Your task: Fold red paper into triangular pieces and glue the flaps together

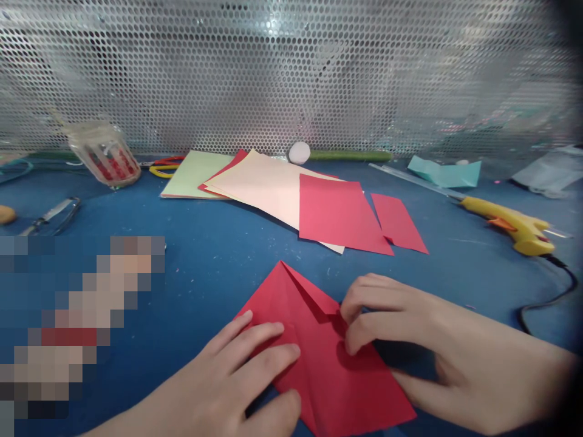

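1. A folded sheet of bright red paper (pixel 314 352) lies at the near centre of the blue bench (pixel 195 255), one corner pointing to the far side; a narrow flap is folded in along its far right edge.
2. The left hand (pixel 228 382) rests on the paper's left part, fingers slightly spread and laid over its surface.
3. The right hand (pixel 428 328) pinches the paper's right edge, curled fingers on top near the flap, thumb lower along the edge.
4. Beyond the paper, a flat red paper rectangle (pixel 337 212) overlaps cream paper sheets (pixel 259 182); a narrower red paper piece (pixel 401 221) lies just to its right.
5. Farther left are pale green sheets (pixel 195 173) and a tilted clear jar (pixel 107 152) with red contents.
6. On the far right lies a yellow glue gun (pixel 532 233) with a black cord (pixel 574 282), near a folded teal paper piece (pixel 446 174).
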{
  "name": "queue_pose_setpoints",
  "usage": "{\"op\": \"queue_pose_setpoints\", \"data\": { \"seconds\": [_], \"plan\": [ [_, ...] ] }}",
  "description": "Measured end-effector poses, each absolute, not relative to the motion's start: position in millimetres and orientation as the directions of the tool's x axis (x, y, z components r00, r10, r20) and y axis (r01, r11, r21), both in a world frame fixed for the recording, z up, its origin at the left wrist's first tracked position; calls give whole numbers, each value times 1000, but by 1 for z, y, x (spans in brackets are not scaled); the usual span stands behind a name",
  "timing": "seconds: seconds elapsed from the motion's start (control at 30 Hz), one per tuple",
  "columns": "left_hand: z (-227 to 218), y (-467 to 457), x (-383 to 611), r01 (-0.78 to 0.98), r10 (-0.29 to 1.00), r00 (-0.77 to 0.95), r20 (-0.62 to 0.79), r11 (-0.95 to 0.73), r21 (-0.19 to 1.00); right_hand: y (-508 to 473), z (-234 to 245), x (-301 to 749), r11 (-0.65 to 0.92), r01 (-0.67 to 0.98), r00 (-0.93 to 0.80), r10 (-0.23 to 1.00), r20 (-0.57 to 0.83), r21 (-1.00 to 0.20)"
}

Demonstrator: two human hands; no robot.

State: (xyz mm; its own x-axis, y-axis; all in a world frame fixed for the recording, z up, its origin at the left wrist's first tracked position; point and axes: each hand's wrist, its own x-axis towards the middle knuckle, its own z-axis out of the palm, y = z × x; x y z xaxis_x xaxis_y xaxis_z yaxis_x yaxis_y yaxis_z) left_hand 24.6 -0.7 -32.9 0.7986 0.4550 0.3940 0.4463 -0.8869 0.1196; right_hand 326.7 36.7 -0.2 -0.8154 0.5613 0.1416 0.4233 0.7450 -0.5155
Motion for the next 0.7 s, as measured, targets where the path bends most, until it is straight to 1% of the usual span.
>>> {"op": "queue_pose_setpoints", "data": {
  "seconds": [0.13,0.23,0.3,0.37,0.43,0.5,0.6,0.67,0.7],
  "plan": [
    [-25,1,23,404,410,857,312,-911,84,39,-3,326,673,427,-805,587,85,-604],
    [-28,1,22,375,389,881,268,-921,104,40,-8,322,600,442,-767,639,66,-667],
    [-34,0,22,353,385,864,324,-923,154,39,-10,319,559,461,-738,673,52,-690],
    [-39,-1,22,359,413,788,456,-911,204,37,-12,315,524,481,-717,697,30,-703],
    [-40,-1,21,360,412,822,394,-911,202,35,-13,312,500,501,-700,714,10,-707],
    [-37,0,20,347,377,881,286,-925,152,34,-14,309,487,522,-677,736,7,-700],
    [-33,1,21,349,359,914,191,-933,84,31,-16,303,486,549,-634,772,40,-680],
    [-33,0,24,382,390,901,188,-921,82,30,-17,299,491,565,-607,792,70,-663],
    [-34,0,27,397,406,885,226,-914,88,29,-17,297,491,572,-596,799,77,-657]
  ]
}}
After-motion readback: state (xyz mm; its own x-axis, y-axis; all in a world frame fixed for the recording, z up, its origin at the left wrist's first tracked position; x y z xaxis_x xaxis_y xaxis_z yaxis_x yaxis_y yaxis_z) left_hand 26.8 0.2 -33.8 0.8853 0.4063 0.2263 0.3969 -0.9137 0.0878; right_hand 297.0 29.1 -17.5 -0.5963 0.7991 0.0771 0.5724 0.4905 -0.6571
